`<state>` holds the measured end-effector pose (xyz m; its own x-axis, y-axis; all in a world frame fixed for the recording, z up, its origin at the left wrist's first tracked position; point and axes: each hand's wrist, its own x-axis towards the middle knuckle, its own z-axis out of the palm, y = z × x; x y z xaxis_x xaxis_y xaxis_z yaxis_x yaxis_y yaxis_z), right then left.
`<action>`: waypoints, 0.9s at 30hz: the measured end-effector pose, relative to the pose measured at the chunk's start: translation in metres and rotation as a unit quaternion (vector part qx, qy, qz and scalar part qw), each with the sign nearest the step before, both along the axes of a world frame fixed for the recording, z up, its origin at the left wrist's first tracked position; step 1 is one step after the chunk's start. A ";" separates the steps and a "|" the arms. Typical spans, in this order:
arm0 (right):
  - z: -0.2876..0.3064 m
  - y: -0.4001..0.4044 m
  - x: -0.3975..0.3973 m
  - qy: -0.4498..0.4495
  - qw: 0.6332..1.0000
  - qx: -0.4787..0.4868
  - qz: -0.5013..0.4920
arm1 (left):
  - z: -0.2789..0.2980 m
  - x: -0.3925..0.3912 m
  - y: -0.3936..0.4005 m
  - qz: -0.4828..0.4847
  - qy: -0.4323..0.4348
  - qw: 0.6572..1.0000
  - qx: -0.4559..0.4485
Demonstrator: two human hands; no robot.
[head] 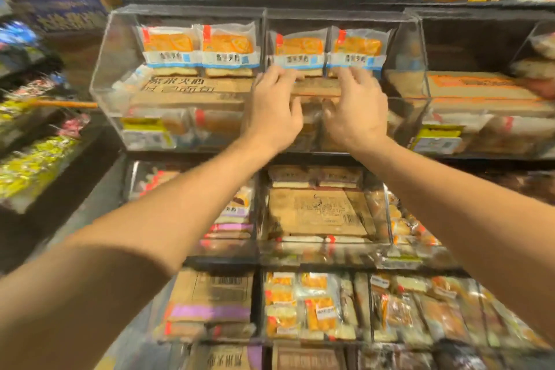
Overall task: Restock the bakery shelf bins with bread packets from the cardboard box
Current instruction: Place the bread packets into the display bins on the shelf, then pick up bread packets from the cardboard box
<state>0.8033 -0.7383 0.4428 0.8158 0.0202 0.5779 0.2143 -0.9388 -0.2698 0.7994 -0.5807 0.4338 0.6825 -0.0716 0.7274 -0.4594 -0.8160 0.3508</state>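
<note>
two orange bread packets [327, 49] stand upright at the back of the middle clear bin [402, 48] on the top shelf. my left hand [274, 108] and right hand [357, 111] reach in beneath them, fingers curled; i cannot tell whether they're gripping anything.
</note>
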 end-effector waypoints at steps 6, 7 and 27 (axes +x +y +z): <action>-0.069 0.032 -0.074 -0.053 0.992 0.013 0.113 | -0.084 -0.107 0.048 0.088 0.073 0.993 -0.012; -0.084 0.043 -0.089 -0.035 0.990 0.011 0.133 | -0.100 -0.128 0.056 0.107 0.091 0.990 -0.021; -0.315 0.406 -0.445 0.314 0.848 -0.140 0.404 | -0.321 -0.565 0.359 0.389 0.434 0.790 -0.190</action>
<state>0.3578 -0.3318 0.1283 0.6161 0.7831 -0.0848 0.7144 -0.6008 -0.3586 0.2344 -0.2214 0.1127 0.6656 0.7264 -0.1712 0.6783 -0.4931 0.5447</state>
